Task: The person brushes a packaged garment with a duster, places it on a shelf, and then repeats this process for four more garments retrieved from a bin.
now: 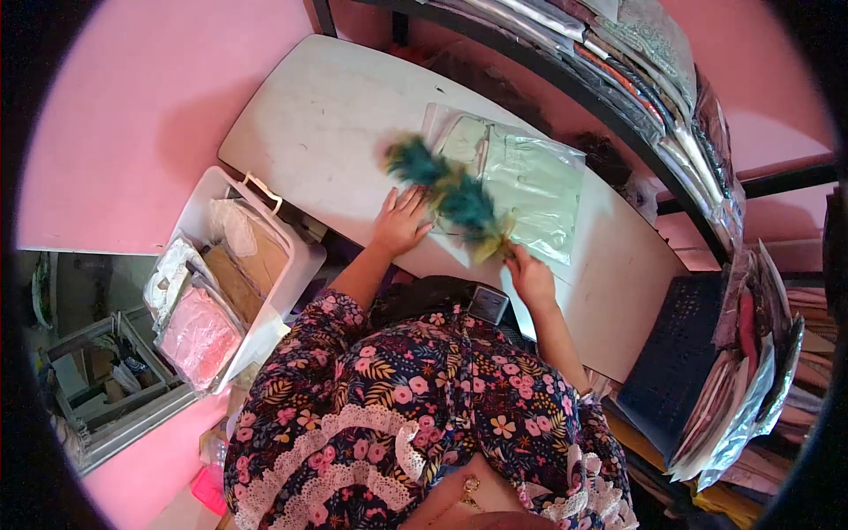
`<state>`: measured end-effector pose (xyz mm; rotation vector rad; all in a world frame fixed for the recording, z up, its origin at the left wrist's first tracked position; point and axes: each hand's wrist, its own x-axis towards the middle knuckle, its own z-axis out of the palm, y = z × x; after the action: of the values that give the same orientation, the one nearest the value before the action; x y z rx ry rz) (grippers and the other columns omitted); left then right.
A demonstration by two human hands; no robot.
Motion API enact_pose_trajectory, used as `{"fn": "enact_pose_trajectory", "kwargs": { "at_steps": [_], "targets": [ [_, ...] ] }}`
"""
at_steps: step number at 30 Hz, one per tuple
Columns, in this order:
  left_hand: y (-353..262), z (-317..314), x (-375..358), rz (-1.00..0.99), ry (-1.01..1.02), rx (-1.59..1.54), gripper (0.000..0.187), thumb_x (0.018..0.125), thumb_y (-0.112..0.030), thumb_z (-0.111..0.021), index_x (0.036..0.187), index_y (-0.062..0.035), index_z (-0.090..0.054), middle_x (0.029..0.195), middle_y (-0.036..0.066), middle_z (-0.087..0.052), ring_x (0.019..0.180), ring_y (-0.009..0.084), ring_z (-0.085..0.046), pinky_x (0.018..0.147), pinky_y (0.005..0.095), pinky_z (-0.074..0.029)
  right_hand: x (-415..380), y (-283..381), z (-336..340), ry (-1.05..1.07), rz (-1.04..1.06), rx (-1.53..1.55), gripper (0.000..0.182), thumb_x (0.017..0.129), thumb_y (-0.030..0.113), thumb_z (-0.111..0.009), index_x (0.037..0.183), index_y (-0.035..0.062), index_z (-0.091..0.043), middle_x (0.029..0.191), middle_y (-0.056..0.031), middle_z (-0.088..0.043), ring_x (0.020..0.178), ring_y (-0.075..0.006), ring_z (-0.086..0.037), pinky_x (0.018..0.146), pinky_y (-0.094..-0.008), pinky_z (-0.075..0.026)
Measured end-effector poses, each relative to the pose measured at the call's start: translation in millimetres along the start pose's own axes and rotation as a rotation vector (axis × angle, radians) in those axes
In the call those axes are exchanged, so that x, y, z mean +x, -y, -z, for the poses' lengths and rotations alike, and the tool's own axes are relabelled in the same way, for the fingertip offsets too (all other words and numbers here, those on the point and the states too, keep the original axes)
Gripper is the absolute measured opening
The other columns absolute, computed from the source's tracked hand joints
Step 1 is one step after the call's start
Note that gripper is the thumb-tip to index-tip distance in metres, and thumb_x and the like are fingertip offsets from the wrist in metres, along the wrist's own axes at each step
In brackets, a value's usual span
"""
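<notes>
My right hand is closed round the handle end of a feather duster with green and yellow plumes, blurred by motion. The duster reaches up and left across a folded pale green garment in a clear plastic bag, covering part of its left side. My left hand lies flat on the white table, its fingers stretched toward the bag's left edge and close to the plumes. Whether those fingertips touch the bag is hidden by the duster.
Left of the table stands a white plastic bin with bagged folded garments, a pink one on top. A dark shelf stacked with bagged clothes curves along the back right. At right, a dark blue basket holds more packed garments.
</notes>
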<state>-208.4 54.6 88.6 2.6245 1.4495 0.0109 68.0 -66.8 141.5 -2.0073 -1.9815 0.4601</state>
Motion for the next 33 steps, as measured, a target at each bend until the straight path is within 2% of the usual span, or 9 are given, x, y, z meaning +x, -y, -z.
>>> {"fn": "enact_pose_trajectory", "kwargs": {
  "at_steps": [2,11,13,20,22,24,27,30,33],
  "targets": [
    [-3.9,4.5,-4.5,-0.104,-0.349,-0.101,0.060,0.081,-0.034,-0.059,0.132,-0.0099,-0.041,0.140,0.010,-0.038,0.132,0.0248,-0.030,0.108,0.0494,-0.018,15.4,2.6,10.7,-0.100,-0.159,0.008,0.032,0.085,0.027,-0.057,0.114,0.0164,-0.050,0.077,-0.0217,-0.063,0.069,-0.0403,-0.062,0.059,-0.0514,-0.049],
    [-11.5,8.2,-1.7,-0.091,-0.345,-0.072,0.062,0.081,-0.037,-0.058,0.135,-0.0129,-0.039,0.142,0.007,-0.036,0.132,0.0214,-0.031,0.108,0.0480,-0.021,45.8,17.2,15.5,0.026,0.012,-0.075,0.035,0.084,0.025,-0.057,0.116,0.0141,-0.050,0.077,-0.0222,-0.063,0.071,-0.0415,-0.061,0.062,-0.0509,-0.050],
    [-11.7,6.0,-0.8,-0.102,-0.353,-0.081,0.063,0.081,-0.037,-0.058,0.136,-0.0132,-0.039,0.142,0.007,-0.036,0.132,0.0214,-0.030,0.108,0.0482,-0.021,51.1,6.2,22.1,-0.172,-0.194,-0.061,0.033,0.084,0.025,-0.058,0.114,0.0125,-0.051,0.075,-0.0212,-0.063,0.071,-0.0403,-0.062,0.062,-0.0504,-0.050],
    [-10.3,8.3,-1.0,-0.104,-0.361,-0.109,0.065,0.079,-0.032,-0.061,0.137,-0.0129,-0.037,0.143,0.007,-0.035,0.133,0.0224,-0.030,0.107,0.0492,-0.020,9.4,-24.6,25.8,-0.070,-0.135,-0.100,0.029,0.084,0.021,-0.057,0.112,0.0128,-0.052,0.078,-0.0218,-0.063,0.069,-0.0398,-0.062,0.059,-0.0510,-0.048],
    [-11.4,7.8,-2.9,-0.104,-0.357,-0.137,0.066,0.078,-0.029,-0.062,0.137,-0.0120,-0.036,0.143,0.008,-0.034,0.133,0.0231,-0.030,0.107,0.0493,-0.020,4.2,-51.4,36.6,-0.148,-0.363,-0.066,0.036,0.087,0.025,-0.053,0.123,0.0201,-0.049,0.077,-0.0217,-0.063,0.072,-0.0413,-0.061,0.063,-0.0519,-0.048],
    [-10.8,9.5,-2.5,-0.107,-0.335,-0.131,0.067,0.078,-0.028,-0.062,0.138,-0.0124,-0.036,0.143,0.007,-0.033,0.133,0.0228,-0.029,0.108,0.0494,-0.019,4.6,-60.5,60.4,-0.194,-0.618,-0.189,0.034,0.088,0.027,-0.052,0.121,0.0175,-0.051,0.079,-0.0222,-0.063,0.071,-0.0424,-0.061,0.062,-0.0519,-0.048],
    [-9.4,8.9,-2.7,-0.098,-0.340,-0.095,0.066,0.079,-0.032,-0.061,0.137,-0.0135,-0.036,0.143,0.006,-0.035,0.133,0.0217,-0.030,0.107,0.0493,-0.020,1.8,-57.6,82.2,-0.279,-0.607,-0.141,0.033,0.088,0.028,-0.053,0.118,0.0170,-0.052,0.079,-0.0230,-0.063,0.072,-0.0424,-0.061,0.063,-0.0520,-0.047],
    [-7.5,10.0,-4.1,-0.092,-0.328,-0.097,0.066,0.079,-0.032,-0.060,0.137,-0.0134,-0.036,0.143,0.006,-0.034,0.133,0.0212,-0.029,0.108,0.0487,-0.019,-3.9,-9.5,95.8,-0.089,-0.385,-0.070,0.028,0.087,0.028,-0.054,0.113,0.0163,-0.055,0.079,-0.0246,-0.062,0.076,-0.0438,-0.059,0.066,-0.0529,-0.046],
    [-7.7,10.4,-4.4,-0.092,-0.325,-0.085,0.066,0.079,-0.032,-0.060,0.138,-0.0135,-0.035,0.143,0.006,-0.034,0.134,0.0208,-0.028,0.108,0.0483,-0.019,-3.8,-31.0,89.2,-0.111,-0.469,-0.172,0.028,0.088,0.028,-0.053,0.112,0.0152,-0.053,0.078,-0.0231,-0.063,0.075,-0.0418,-0.061,0.065,-0.0524,-0.048]
  ]
}}
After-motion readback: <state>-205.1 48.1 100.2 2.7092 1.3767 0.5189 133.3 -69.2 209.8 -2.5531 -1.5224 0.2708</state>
